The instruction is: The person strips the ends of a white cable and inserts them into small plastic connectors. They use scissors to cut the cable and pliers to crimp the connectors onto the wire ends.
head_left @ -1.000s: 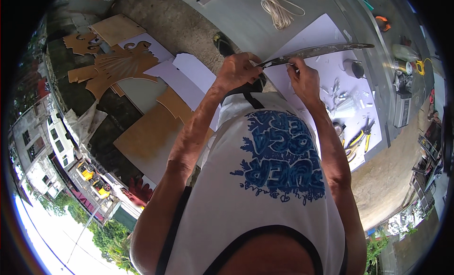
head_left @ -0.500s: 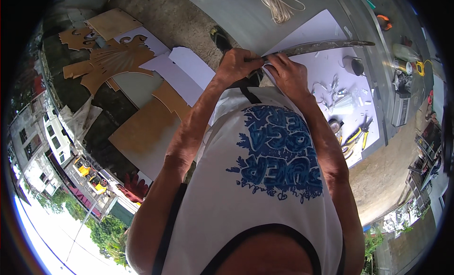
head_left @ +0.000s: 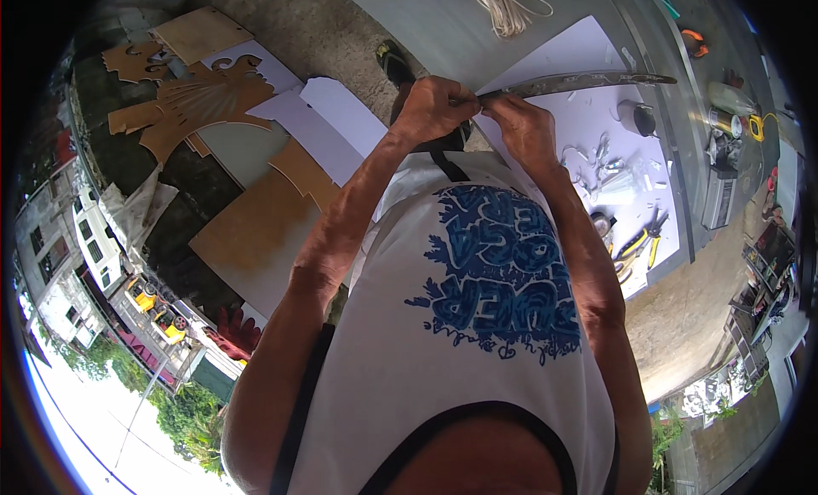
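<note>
A long, dark, slightly curved strip [head_left: 588, 83] reaches from my fingers out to the right, across the table. Small pale marks or pieces dot its surface. My left hand [head_left: 436, 110] is closed in a pinch at the strip's near end. Close beside it, my right hand [head_left: 524, 129] has thumb and fingers pressed together on the same end. My fingers cover that end, so any small piece between them cannot be made out. Beneath the strip lies a white sheet [head_left: 550, 62] on the grey table, with small clear scraps [head_left: 607, 163] scattered to the right of my right forearm.
Yellow-handled pliers [head_left: 652, 239], a round roll [head_left: 601, 226] and a dark grey cylindrical thing [head_left: 636, 117] sit on the sheet. A coil of pale cord [head_left: 504, 8] lies at the table's far side. Cut brown boards [head_left: 204, 103] and white panels [head_left: 345, 112] lie at left.
Both hands stay at the strip's near end, with the left hand shifted slightly and its fingers turned a little. The strip keeps nearly the same place. The whole view has tilted slightly.
</note>
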{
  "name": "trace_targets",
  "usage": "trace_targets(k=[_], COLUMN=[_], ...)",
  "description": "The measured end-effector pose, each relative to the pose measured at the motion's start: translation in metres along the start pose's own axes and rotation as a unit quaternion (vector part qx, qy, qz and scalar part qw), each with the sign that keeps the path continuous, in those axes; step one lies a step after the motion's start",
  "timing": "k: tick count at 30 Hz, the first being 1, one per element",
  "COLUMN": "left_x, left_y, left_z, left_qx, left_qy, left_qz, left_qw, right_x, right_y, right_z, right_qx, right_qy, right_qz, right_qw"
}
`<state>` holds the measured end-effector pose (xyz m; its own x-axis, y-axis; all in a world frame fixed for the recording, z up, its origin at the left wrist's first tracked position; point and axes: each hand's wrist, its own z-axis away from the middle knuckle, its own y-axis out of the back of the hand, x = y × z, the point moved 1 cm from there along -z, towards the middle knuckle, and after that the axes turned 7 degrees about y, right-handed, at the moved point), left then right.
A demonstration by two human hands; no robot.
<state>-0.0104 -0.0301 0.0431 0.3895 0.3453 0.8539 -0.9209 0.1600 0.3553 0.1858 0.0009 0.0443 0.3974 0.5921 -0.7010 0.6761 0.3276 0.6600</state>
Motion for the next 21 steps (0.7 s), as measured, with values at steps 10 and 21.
trace_targets(k=[10, 21], left_x=[0.01, 0.011], left_y=[0.011, 0.013], left_z=[0.009, 0.006], left_qx=[0.034, 0.033], left_qy=[-0.038, 0.094], left_qz=[-0.123, -0.233], left_qw=[0.991, 0.967], right_x=[0.001, -0.003], right_y=[0.021, 0.049], right_z=[0.02, 0.028], right_qx=[0.004, -0.142], right_qy=[-0.123, -0.22], right_qz=[0.144, 0.146], right_qw=[0.982, 0.954])
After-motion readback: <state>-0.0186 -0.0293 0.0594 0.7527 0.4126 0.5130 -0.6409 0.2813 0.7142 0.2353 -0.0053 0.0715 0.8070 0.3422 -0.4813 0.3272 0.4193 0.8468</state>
